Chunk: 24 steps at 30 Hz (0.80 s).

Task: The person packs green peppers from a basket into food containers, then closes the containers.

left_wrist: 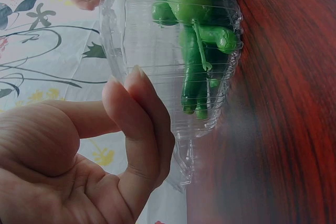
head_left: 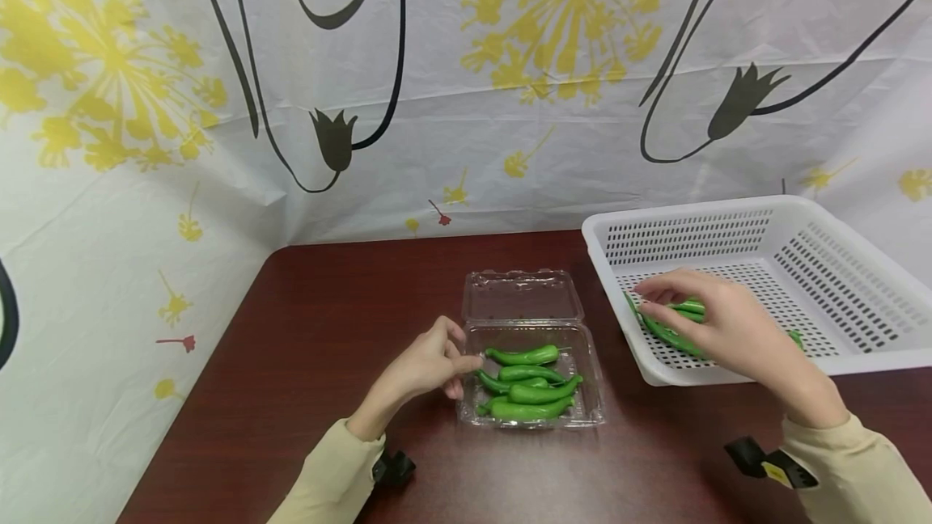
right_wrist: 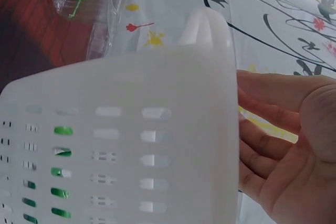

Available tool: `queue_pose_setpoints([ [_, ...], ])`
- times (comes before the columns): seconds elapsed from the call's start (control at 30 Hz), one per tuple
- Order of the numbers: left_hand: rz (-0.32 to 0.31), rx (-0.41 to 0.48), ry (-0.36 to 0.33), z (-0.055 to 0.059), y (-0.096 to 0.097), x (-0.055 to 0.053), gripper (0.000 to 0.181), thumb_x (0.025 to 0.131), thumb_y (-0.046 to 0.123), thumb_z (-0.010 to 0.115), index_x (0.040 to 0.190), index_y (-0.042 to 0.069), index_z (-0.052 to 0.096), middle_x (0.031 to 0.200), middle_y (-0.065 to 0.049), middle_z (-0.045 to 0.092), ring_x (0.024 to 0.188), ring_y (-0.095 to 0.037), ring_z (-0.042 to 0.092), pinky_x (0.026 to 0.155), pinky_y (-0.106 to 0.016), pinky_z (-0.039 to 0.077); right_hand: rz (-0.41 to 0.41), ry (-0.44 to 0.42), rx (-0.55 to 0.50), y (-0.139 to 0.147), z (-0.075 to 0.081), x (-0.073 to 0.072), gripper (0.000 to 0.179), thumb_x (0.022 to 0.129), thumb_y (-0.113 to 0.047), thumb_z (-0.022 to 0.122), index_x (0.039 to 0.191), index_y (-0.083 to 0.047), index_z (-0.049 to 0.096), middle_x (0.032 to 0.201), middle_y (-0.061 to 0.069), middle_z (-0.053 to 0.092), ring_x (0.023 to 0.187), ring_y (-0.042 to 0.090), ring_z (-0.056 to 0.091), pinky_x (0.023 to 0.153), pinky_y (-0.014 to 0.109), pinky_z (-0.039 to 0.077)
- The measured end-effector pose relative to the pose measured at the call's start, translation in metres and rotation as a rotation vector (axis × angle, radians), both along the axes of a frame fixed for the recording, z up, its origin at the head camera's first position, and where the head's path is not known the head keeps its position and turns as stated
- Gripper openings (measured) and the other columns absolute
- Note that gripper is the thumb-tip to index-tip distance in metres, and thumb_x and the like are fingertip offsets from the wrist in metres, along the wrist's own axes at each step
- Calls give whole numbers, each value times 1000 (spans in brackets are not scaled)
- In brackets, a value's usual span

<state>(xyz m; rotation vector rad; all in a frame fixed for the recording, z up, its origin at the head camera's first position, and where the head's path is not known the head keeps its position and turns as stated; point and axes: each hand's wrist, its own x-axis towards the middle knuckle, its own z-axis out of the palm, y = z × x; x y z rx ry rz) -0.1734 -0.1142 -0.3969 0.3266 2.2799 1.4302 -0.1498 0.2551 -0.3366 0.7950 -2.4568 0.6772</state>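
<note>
Several green chili peppers lie in a clear plastic clamshell box whose lid is folded back. At the box's left rim is my left hand; its thumb crosses the rim and its bent fingers hold the side. In the left wrist view those fingers overlap the clear wall and hide the thumb tip. Over the left part of a white basket hovers my right hand, fingers and thumb spread apart above more green peppers. The basket wall hides part of that hand in the right wrist view.
The white perforated basket stands on the right of the dark red table, its left wall rising between the right hand and the box. A printed white sheet hangs behind the table.
</note>
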Motion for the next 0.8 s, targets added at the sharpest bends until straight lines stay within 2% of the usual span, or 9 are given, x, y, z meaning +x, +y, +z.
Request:
queue_pose_setpoints([
  [0.27, 0, -4, 6, 0, 0, 1, 42, 95, 12, 72, 122, -5, 43, 80, -17, 65, 48, -14, 60, 59, -39, 58, -46, -9, 19, 6, 2, 0, 32, 80, -8, 84, 108, -18, 75, 97, -7, 72, 84, -1, 63, 80, 16, 46],
  [0.47, -6, 0, 15, 0, 0, 0, 42, 95, 12, 72, 121, -5, 43, 78, -16, 64, 48, -14, 60, 57, -32, 54, -40, -10, 28, 9, 2, -1, 34, 79, -4, 84, 108, -16, 74, 99, -7, 72, 83, -2, 64, 78, 15, 48],
  [0.63, -9, 7, 14, 0, 0, 0, 42, 95, 12, 72, 120, -5, 43, 77, -15, 63, 48, -14, 60, 57, -35, 55, -40, -25, 26, 14, 2, -3, 31, 80, -5, 84, 108, -14, 74, 98, -5, 73, 82, -1, 64, 77, 14, 49],
  [0.8, -5, 2, 16, 0, 0, 0, 42, 95, 12, 72, 120, -5, 43, 78, -15, 63, 48, -14, 60, 57, -34, 54, -53, -36, 21, 19, 1, -5, 30, 81, -7, 84, 109, -14, 74, 96, -8, 72, 82, -2, 63, 76, 14, 48],
])
